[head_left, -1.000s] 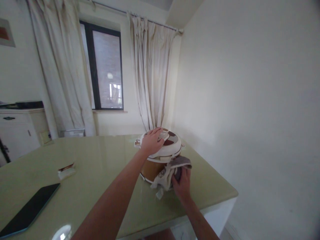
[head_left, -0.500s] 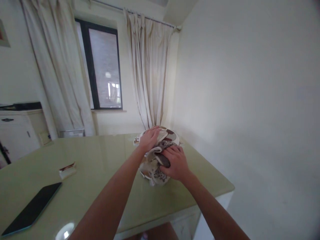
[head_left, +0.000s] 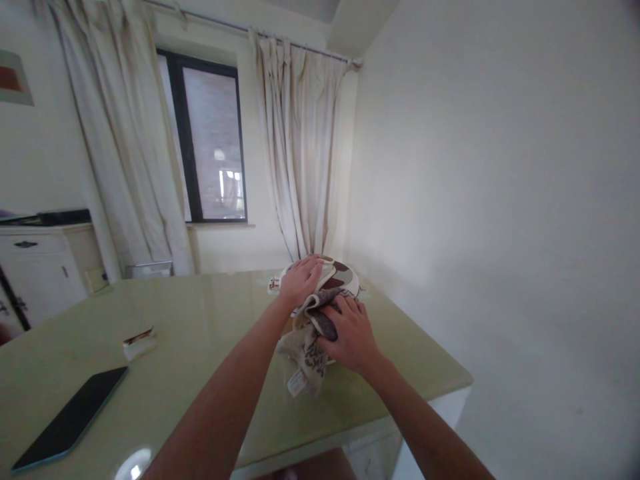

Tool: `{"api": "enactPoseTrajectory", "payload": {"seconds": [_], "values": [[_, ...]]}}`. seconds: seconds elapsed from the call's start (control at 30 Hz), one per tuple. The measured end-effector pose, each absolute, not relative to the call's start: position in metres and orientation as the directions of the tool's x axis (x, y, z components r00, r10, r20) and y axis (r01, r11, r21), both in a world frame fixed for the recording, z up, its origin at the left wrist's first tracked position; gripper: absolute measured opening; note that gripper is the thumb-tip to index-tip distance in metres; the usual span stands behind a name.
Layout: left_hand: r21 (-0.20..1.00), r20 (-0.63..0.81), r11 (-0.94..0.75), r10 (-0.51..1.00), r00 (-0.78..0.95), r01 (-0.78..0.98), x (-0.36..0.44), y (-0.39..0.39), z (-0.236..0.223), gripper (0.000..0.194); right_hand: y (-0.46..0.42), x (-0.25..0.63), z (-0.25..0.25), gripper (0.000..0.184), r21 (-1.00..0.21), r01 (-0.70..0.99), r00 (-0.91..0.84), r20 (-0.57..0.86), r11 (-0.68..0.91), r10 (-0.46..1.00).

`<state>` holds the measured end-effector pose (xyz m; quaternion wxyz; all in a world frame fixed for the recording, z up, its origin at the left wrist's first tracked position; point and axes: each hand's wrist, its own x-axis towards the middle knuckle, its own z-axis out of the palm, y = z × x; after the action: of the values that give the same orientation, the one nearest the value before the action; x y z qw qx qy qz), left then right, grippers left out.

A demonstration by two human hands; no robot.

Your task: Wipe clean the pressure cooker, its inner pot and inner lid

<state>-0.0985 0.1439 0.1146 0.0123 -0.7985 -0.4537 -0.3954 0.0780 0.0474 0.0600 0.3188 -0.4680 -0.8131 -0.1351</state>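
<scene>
My right hand is closed round a crumpled cloth, off-white with a dark grey pattern. A small white tag hangs at the cloth's lower end, near the table top. Just beyond lies a round white thing with brown and grey patches; its kind is unclear. My left hand lies over the left side of that round thing, fingers stretched forward and together. The cloth's upper folds come up between the two hands. Hands and cloth hide the near part of the round thing.
The glossy pale green table ends on the right beside a white wall. A black tablet-like slab and a small white packet lie on the left. Beyond are curtains, a window and a white cabinet.
The cloth's lower end has shifted, hanging lower and nearer, and its white tag shows plainly. My right hand stays on the cloth, and my left hand has hardly moved. The view has tilted slightly.
</scene>
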Motion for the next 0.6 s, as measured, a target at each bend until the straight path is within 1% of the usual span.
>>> {"api": "enactPoseTrajectory", "payload": {"seconds": [0.1, 0.17, 0.2, 0.3, 0.4, 0.5, 0.6], "values": [[0.344, 0.643, -0.589, 0.716, 0.274, 0.732, -0.099, 0.143, 0.115, 0.055, 0.052, 0.090, 0.060, 0.030, -0.134, 0.874, -0.279, 0.649, 0.468, 0.707], [0.350, 0.645, -0.587, 0.716, 0.266, 0.730, -0.098, 0.142, 0.115, 0.054, 0.053, 0.100, 0.059, 0.024, -0.163, 0.890, -0.226, 0.653, 0.425, 0.723], [0.354, 0.646, -0.585, 0.717, 0.262, 0.730, -0.097, 0.141, 0.115, 0.054, 0.053, 0.103, 0.060, 0.023, -0.159, 0.897, -0.217, 0.654, 0.412, 0.724], [0.362, 0.649, -0.571, 0.722, 0.240, 0.737, -0.096, 0.141, 0.114, 0.054, 0.048, 0.100, 0.064, 0.025, -0.091, 0.907, -0.257, 0.653, 0.411, 0.712], [0.364, 0.648, -0.570, 0.723, 0.239, 0.737, -0.096, 0.142, 0.114, 0.054, 0.043, 0.086, 0.066, 0.035, -0.050, 0.872, -0.351, 0.632, 0.488, 0.691], [0.362, 0.652, -0.588, 0.715, 0.254, 0.723, -0.097, 0.142, 0.114, 0.054, 0.044, 0.079, 0.058, 0.040, -0.100, 0.830, -0.366, 0.645, 0.548, 0.671], [0.363, 0.648, -0.584, 0.718, 0.254, 0.726, -0.096, 0.142, 0.114, 0.056, 0.052, 0.086, 0.043, 0.040, -0.204, 0.788, -0.288, 0.712, 0.581, 0.641]]}}
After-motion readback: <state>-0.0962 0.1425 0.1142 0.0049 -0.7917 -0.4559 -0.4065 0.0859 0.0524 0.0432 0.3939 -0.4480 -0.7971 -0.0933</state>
